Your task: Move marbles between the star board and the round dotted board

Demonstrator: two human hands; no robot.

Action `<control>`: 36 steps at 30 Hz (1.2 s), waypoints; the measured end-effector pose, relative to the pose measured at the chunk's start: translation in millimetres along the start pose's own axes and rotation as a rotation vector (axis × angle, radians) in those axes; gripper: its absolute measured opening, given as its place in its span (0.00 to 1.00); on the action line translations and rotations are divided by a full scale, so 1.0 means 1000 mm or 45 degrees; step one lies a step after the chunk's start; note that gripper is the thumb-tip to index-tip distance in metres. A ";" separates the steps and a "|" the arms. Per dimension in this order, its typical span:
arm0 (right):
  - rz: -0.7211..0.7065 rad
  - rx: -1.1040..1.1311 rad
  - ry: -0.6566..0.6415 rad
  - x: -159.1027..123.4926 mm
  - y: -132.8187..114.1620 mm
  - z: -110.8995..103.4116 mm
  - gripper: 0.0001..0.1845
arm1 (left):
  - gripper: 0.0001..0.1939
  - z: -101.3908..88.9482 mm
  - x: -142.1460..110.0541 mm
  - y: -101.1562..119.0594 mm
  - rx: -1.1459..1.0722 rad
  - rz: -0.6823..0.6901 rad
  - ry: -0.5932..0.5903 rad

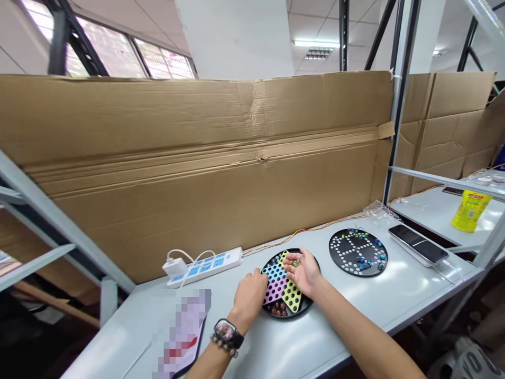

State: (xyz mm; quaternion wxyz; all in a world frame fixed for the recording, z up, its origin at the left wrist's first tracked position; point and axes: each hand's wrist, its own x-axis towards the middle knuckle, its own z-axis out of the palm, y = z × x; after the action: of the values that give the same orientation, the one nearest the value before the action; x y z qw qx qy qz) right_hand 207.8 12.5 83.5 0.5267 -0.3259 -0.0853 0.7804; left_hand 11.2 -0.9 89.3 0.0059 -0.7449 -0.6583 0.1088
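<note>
A round black Chinese checkers board (pixel 272 315) lies on the table in front of me, with light blue, purple and yellow hole fields. Several red-brown marbles (pixel 279 308) sit in a pocket at its near edge. My right hand (pixel 303 273) is palm up over the board's right side, fingers curled around a few greenish marbles (pixel 296 262). At the left rim, my left hand (pixel 251 292) is palm down with bent fingers; its fingertips are partly hidden, and what they hold, if anything, does not show. A watch and a bead bracelet are on that wrist.
Right of it lies a second round black board (pixel 342 258) with white dots and blue and green marbles. A phone (pixel 418 243) rests on a white box. Behind are a power strip (pixel 221 264) and a cardboard wall (pixel 221 210). A pixelated flat object (pixel 185 337) lies front left.
</note>
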 end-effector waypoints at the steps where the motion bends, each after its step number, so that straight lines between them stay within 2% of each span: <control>1: 0.005 -0.002 0.001 0.001 0.000 0.000 0.17 | 0.16 0.001 0.000 0.001 0.011 -0.016 -0.007; 3: 0.027 -0.011 0.012 0.002 0.000 0.000 0.20 | 0.20 0.003 -0.002 0.002 0.029 -0.050 -0.016; 9: 0.056 -0.020 0.017 0.003 0.000 0.002 0.24 | 0.20 0.002 -0.003 -0.002 0.047 -0.107 -0.035; 15: -0.015 -0.051 -0.003 -0.001 0.004 0.003 0.18 | 0.23 -0.006 0.011 -0.005 0.006 -0.095 -0.133; 18: 0.045 -0.067 0.028 0.000 0.003 0.004 0.21 | 0.24 -0.011 0.012 -0.010 -0.027 -0.075 -0.144; 21: 0.147 -0.070 0.035 0.002 0.002 0.005 0.23 | 0.22 -0.017 0.007 -0.019 -0.081 -0.063 -0.110; 24: 0.239 -0.105 0.013 0.002 0.003 0.005 0.24 | 0.13 -0.027 0.002 -0.022 -0.168 -0.039 -0.015; 28: 0.333 -0.155 -0.043 0.000 0.009 0.005 0.25 | 0.21 -0.040 -0.004 -0.004 -0.333 0.097 0.135; 32: 0.315 -0.133 -0.028 0.000 0.012 0.005 0.20 | 0.24 -0.047 -0.006 0.013 -0.449 0.236 0.165; 36: 0.305 -0.121 0.007 0.004 0.009 0.004 0.16 | 0.29 -0.049 -0.003 -0.006 -0.442 0.164 0.162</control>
State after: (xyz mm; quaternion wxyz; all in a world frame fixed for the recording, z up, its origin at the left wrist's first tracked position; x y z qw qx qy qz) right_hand 197.5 12.8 81.2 0.4139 -0.3605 -0.0810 0.8320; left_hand 12.8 3.5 138.2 -0.0880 -0.7806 -0.6165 -0.0536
